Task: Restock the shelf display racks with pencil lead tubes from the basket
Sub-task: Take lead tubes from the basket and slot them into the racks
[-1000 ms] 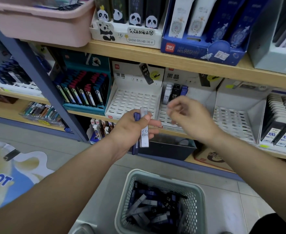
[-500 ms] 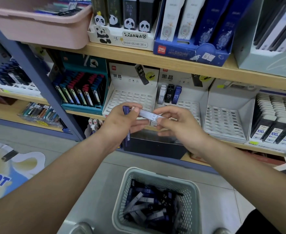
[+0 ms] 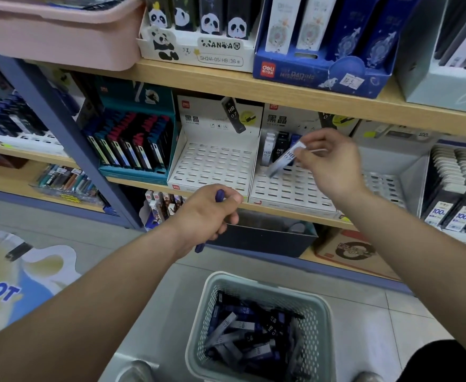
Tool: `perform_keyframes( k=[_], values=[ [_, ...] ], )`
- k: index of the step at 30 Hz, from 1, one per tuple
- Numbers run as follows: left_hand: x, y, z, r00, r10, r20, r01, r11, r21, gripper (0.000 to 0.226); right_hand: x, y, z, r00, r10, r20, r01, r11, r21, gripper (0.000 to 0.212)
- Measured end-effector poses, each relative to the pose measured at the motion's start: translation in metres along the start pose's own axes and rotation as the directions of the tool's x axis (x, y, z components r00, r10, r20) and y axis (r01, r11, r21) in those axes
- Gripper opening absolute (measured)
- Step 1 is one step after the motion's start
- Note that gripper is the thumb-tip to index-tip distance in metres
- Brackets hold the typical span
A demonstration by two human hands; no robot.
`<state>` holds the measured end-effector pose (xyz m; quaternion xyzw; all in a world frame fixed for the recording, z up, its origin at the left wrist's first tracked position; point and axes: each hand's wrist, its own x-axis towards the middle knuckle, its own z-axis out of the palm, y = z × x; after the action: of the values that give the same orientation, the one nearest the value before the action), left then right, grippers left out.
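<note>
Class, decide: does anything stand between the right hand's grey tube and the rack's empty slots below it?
Nothing visible does. The grey tube hangs tilted over the rack's bare slots; three standing tubes sit behind it.

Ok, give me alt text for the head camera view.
The right hand holds a grey pencil lead tube over a white slotted display rack, near three tubes standing in it. The left hand grips a blue tube, and a basket of tubes sits below.
</note>
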<state>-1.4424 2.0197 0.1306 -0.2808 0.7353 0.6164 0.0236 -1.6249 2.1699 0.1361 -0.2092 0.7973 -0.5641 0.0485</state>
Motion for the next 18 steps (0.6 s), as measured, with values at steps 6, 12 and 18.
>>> perform_keyframes(
  k=[6, 12, 18],
  values=[
    [0.005, -0.003, -0.004, 1.000, -0.022, -0.022, 0.020, 0.998, -0.067, 0.012, 0.029, 0.018, 0.022, 0.991, -0.125, 0.049, 0.132, 0.974, -0.182, 0.013],
    [0.007, -0.003, -0.005, 0.999, -0.029, -0.027, 0.024, 0.983, -0.181, 0.026, 0.028, 0.024, 0.027, 0.977, -0.202, 0.068, 0.212, 0.955, -0.208, 0.013],
    [0.005, -0.002, -0.008, 1.000, 0.000, -0.026, -0.005, 0.982, -0.189, 0.023, 0.022, 0.023, 0.030, 0.956, -0.252, 0.150, 0.288, 0.904, -0.316, 0.010]
  ],
)
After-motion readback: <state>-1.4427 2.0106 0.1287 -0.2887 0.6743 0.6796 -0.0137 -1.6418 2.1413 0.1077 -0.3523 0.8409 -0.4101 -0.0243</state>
